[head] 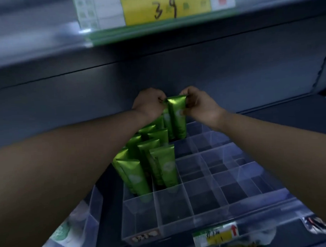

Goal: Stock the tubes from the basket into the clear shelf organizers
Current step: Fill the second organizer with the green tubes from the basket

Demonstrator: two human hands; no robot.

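Note:
A clear shelf organizer (205, 193) with a grid of compartments sits on the shelf in front of me. Several green tubes (160, 167) stand upright in its two left columns, crimped ends up. At the back of the organizer both hands meet at the top of one green tube (179, 118). My left hand (148, 104) pinches its crimped edge from the left. My right hand (199, 102) grips the same tube from the right, fingers curled round its top and side. The basket is out of view.
An upper shelf edge carries a yellow price tag (165, 6) reading 39. A second clear bin (84, 222) with a white-and-green item stands at the lower left. A small yellow label (215, 235) is on the shelf's front rail. The organizer's right columns hold nothing.

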